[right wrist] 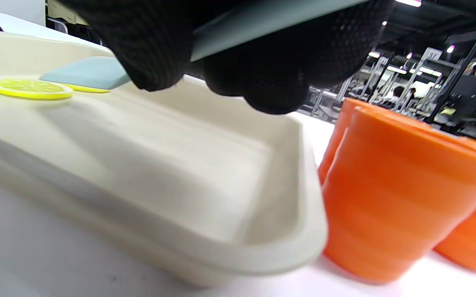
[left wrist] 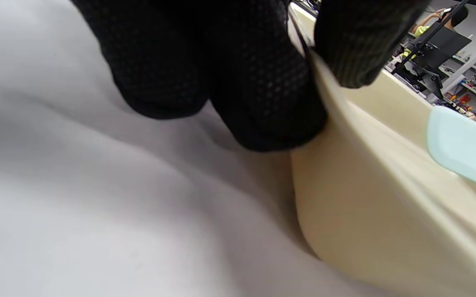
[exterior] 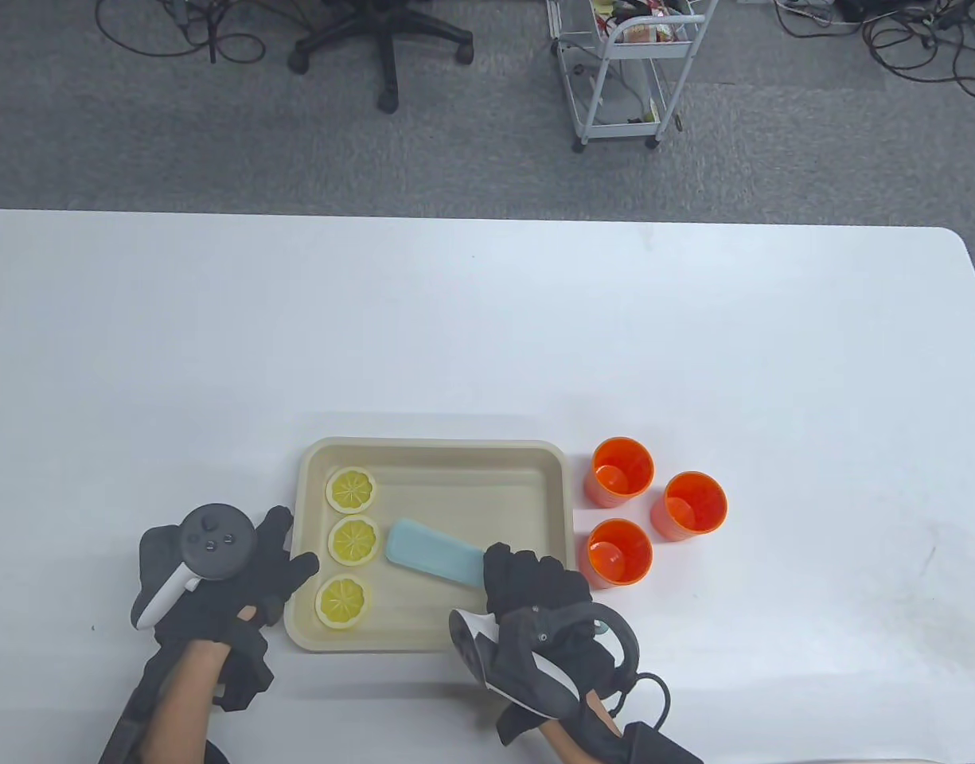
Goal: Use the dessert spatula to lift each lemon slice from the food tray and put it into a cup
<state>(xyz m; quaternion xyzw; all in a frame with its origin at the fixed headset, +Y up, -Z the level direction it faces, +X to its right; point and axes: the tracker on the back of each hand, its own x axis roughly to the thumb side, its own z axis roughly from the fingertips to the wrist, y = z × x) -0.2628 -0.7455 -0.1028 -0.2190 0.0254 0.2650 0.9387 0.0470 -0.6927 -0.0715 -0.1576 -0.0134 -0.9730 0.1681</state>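
Three yellow lemon slices (exterior: 351,489), (exterior: 353,540), (exterior: 342,602) lie in a column at the left end of the beige food tray (exterior: 439,447). My right hand (exterior: 527,581) grips the handle of the light blue dessert spatula (exterior: 433,553). Its blade lies low in the tray with the tip just right of the middle slice. In the right wrist view the blade (right wrist: 85,72) sits beside a slice (right wrist: 31,88). My left hand (exterior: 292,549) holds the tray's left rim, with fingers (left wrist: 262,103) against the outer wall (left wrist: 365,206). Three empty orange cups (exterior: 622,471), (exterior: 688,505), (exterior: 619,553) stand right of the tray.
The white table (exterior: 487,334) stretches wide behind the tray and cups. The nearest cup (right wrist: 394,194) stands close to the tray's right end. An office chair and a white cart (exterior: 626,72) stand on the floor beyond the table.
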